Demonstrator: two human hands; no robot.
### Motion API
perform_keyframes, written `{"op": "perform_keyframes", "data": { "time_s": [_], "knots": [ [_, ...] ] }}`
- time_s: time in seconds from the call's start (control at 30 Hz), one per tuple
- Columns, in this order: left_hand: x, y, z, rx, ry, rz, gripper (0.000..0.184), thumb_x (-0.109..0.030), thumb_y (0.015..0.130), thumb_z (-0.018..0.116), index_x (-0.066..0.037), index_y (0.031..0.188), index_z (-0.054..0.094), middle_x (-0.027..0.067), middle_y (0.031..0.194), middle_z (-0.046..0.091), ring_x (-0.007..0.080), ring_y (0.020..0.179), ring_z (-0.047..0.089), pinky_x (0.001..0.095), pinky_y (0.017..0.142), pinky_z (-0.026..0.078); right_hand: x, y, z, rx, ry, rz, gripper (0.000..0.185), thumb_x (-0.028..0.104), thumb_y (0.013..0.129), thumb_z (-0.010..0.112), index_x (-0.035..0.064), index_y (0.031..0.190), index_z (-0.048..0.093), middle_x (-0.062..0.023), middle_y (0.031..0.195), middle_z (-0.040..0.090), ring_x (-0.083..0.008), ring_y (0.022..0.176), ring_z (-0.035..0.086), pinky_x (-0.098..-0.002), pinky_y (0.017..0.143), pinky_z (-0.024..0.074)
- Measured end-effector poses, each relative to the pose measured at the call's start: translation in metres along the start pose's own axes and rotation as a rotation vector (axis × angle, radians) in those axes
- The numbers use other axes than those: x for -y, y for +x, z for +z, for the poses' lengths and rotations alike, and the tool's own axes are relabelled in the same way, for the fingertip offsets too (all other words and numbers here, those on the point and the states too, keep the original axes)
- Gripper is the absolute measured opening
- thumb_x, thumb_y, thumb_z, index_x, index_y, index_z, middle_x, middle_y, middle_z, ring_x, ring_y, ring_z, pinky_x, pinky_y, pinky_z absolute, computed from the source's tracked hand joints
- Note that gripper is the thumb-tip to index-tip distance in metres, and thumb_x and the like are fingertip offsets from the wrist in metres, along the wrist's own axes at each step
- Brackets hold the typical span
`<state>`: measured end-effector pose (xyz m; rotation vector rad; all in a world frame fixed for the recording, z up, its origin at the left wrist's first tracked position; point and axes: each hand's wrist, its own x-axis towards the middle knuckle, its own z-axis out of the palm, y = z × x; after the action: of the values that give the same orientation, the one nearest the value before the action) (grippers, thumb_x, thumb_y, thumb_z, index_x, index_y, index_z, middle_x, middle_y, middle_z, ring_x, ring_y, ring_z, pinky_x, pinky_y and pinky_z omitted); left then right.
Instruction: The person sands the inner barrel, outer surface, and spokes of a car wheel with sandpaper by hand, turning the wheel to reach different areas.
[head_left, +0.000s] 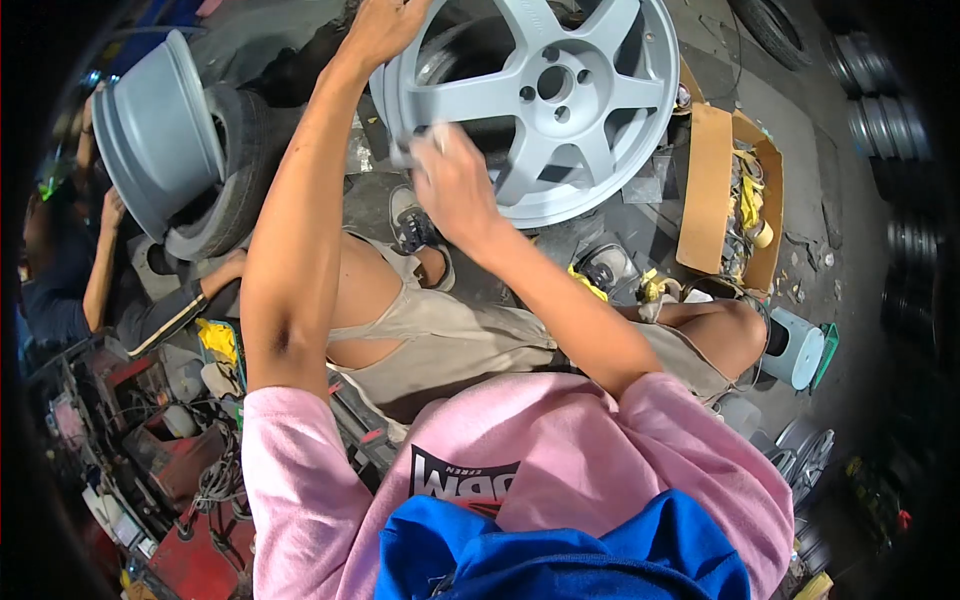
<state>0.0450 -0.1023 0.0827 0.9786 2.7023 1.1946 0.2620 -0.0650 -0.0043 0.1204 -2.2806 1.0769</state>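
Observation:
A grey spoked wheel rim (555,85) stands in front of me, its face turned towards me. My left hand (385,28) is at the rim's upper left edge, partly cut off by the top of the view, its fingers against the edge. Near the rim's lower left side is my right hand (452,178), its fingers curled and smeared by motion. Whether it holds something small cannot be made out. A dark tyre shows behind the spokes.
Another grey rim (160,140) leans on a tyre (245,150) at the left, beside a co-worker's arm (100,255). An open cardboard box (707,190) with scraps stands at the right, near a grey cylinder (792,350). Red tool cases (200,540) lie lower left.

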Motion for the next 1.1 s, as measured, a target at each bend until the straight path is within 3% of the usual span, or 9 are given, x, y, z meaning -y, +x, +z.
{"op": "perform_keyframes", "data": {
  "time_s": [0.03,0.13,0.27,0.33,0.53,0.6,0.73,0.93,1.1],
  "knots": [
    [0.016,0.009,0.004,-0.014,0.09,0.06,0.051,-0.042,0.106,0.049,0.005,0.104,0.07,0.0334,0.093,0.067,0.0452,0.082,0.065,0.0488,0.078,0.049,-0.008,-0.034,-0.004,0.062,-0.069,-0.048,0.033,-0.003,0.077,0.067,-0.0024,0.11,0.066,-0.0191,0.101,0.057,-0.0382,0.101,0.06,-0.0465,0.087,0.0522],
    [0.031,0.011,0.01,-0.15,0.073,0.187,0.052,-0.042,0.106,0.048,0.006,0.102,0.069,0.0352,0.097,0.066,0.0524,0.092,0.064,0.0526,0.08,0.048,-0.055,-0.126,-0.054,0.364,-0.322,-0.103,0.053,-0.001,0.076,0.067,0.0001,0.129,0.063,-0.0205,0.116,0.062,-0.0403,0.115,0.059,-0.043,0.102,0.052],
    [0.021,0.012,0.009,-0.118,0.079,0.131,0.054,-0.043,0.106,0.047,0.007,0.102,0.069,0.0354,0.099,0.066,0.0522,0.095,0.064,0.0541,0.08,0.048,-0.146,-0.176,-0.149,0.496,-0.542,0.016,0.052,0.0,0.079,0.065,0.0022,0.131,0.065,-0.019,0.118,0.063,-0.0378,0.113,0.061,-0.0439,0.101,0.0525],
    [0.019,0.011,0.009,-0.15,0.119,0.175,0.054,-0.043,0.106,0.047,0.006,0.104,0.069,0.0352,0.098,0.065,0.0523,0.094,0.064,0.0543,0.079,0.048,-0.18,-0.172,-0.177,0.309,-0.709,0.221,0.044,0.001,0.081,0.065,0.004,0.124,0.07,-0.0165,0.113,0.066,-0.036,0.107,0.063,-0.0441,0.096,0.0538],
    [0.002,0.001,0.014,-0.205,0.021,0.217,0.057,-0.047,0.107,0.043,0.003,0.119,0.069,0.0327,0.107,0.069,0.048,0.106,0.066,0.0454,0.091,0.049,-0.133,-0.179,-0.12,0.202,-0.367,0.076,0.04,-0.004,0.076,0.067,0.0056,0.114,0.075,-0.0118,0.113,0.072,-0.0316,0.108,0.066,-0.0416,0.094,0.0558],
    [-0.006,-0.006,0.013,-0.161,-0.1,0.014,0.061,-0.051,0.108,0.042,0.002,0.123,0.069,0.0312,0.11,0.07,0.0428,0.109,0.067,0.0418,0.096,0.048,-0.092,-0.165,-0.086,0.184,-0.278,0.062,0.042,-0.006,0.074,0.067,0.0058,0.113,0.074,-0.0098,0.112,0.071,-0.0303,0.107,0.067,-0.0406,0.093,0.0561],
    [-0.011,-0.007,0.014,-0.175,-0.079,-0.006,0.064,-0.054,0.107,0.042,0.003,0.119,0.069,0.0317,0.105,0.07,0.0387,0.104,0.069,0.0425,0.093,0.048,-0.039,-0.12,-0.048,0.131,-0.068,0.045,0.04,-0.007,0.074,0.065,0.0056,0.111,0.073,-0.0096,0.112,0.07,-0.031,0.103,0.066,-0.0409,0.09,0.0563],
    [-0.002,-0.004,0.009,-0.126,-0.02,-0.119,0.065,-0.053,0.107,0.044,0.007,0.112,0.068,0.0337,0.101,0.068,0.0423,0.101,0.068,0.0446,0.089,0.048,-0.081,-0.146,-0.091,0.223,-0.217,0.13,0.038,-0.008,0.073,0.064,0.0043,0.107,0.074,-0.009,0.106,0.072,-0.0311,0.1,0.067,-0.0414,0.089,0.0569],
    [-0.007,-0.004,0.018,-0.254,-0.052,0.109,0.064,-0.052,0.107,0.045,0.009,0.105,0.066,0.0336,0.097,0.067,0.0441,0.094,0.065,0.0469,0.084,0.047,-0.033,-0.099,-0.04,0.105,-0.02,0.189,0.029,-0.005,0.079,0.068,0.0032,0.106,0.074,-0.0108,0.098,0.07,-0.0334,0.092,0.068,-0.0408,0.084,0.0569]
  ]
}}
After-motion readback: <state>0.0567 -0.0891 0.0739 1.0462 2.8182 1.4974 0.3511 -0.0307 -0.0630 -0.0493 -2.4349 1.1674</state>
